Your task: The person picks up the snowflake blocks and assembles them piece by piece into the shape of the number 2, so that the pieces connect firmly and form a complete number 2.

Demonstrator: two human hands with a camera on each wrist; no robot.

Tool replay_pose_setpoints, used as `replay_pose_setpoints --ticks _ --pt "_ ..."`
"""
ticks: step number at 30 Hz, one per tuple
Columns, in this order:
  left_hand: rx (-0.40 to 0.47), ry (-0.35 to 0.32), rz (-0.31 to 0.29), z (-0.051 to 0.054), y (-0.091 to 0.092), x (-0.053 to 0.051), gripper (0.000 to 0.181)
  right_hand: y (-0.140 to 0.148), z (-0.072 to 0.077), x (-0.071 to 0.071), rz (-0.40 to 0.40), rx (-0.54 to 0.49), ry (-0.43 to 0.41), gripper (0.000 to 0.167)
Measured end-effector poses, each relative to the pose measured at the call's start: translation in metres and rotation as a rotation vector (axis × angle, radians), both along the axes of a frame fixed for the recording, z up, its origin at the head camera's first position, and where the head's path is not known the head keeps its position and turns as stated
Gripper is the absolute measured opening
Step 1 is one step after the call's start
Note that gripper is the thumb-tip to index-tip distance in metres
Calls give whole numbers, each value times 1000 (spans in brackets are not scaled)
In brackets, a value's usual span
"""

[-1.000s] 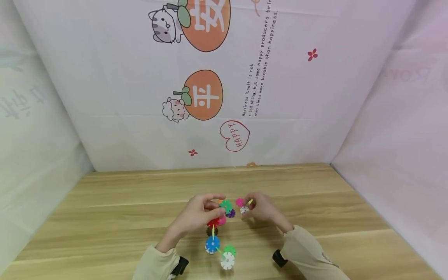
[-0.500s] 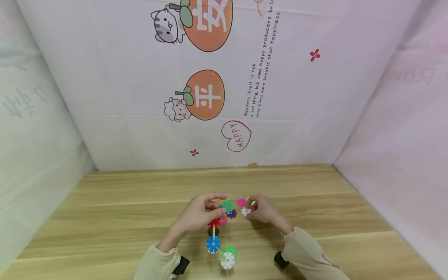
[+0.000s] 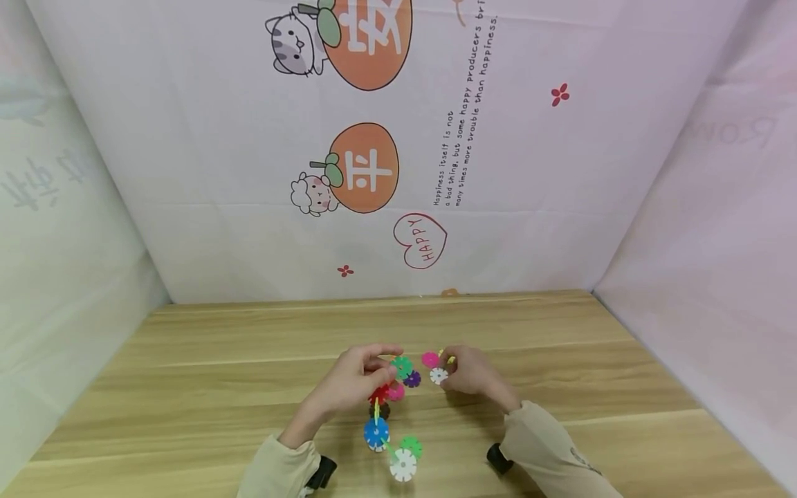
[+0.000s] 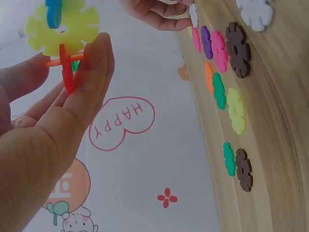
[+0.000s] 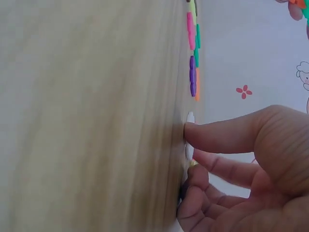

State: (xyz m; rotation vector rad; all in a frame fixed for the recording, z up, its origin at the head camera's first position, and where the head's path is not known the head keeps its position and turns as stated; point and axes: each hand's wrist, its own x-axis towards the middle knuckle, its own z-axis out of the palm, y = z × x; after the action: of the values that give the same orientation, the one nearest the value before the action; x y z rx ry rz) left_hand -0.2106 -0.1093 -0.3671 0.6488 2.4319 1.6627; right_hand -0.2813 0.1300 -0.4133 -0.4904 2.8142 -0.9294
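My left hand [image 3: 350, 382] is raised over the table and grips a chain of linked snowflake discs by its far end, near a red disc [image 4: 66, 70]. In the head view a blue disc [image 3: 376, 432] and a white disc [image 3: 402, 465] hang along this chain; a yellow disc [image 4: 63, 30] joins it in the left wrist view. Low on the tabletop, my right hand [image 3: 471, 371] pinches a loose white snowflake disc [image 3: 438, 376], its thumb on the face [image 5: 191, 118]. The fingers partly cover that disc.
Several loose discs lie flat nearby, among them a purple disc [image 3: 411, 379], a pink disc [image 3: 430, 360] and a brown disc [image 4: 239, 50]. The wooden table [image 3: 249, 360] meets a printed cloth wall [image 3: 261, 242] at the back; more cloth hangs on both sides.
My right fingers have settled around the white disc, which has shifted slightly right in view. The left hand stays nearly still, its chain swaying slightly left.
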Motion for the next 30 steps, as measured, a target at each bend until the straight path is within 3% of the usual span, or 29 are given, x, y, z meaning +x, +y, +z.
replay_pose_setpoints --ticks 4,12,18,30 --pt "-8 4 11 0 1 0 32 -1 0 3 -11 -35 4 28" --pt "-12 -5 35 0 2 0 32 -3 2 13 19 -206 70 19" --pt "-32 11 66 -2 1 0 32 -9 10 21 45 -332 119 17" --pt "-14 -3 88 2 -4 1 33 -22 32 36 102 -386 151 9"
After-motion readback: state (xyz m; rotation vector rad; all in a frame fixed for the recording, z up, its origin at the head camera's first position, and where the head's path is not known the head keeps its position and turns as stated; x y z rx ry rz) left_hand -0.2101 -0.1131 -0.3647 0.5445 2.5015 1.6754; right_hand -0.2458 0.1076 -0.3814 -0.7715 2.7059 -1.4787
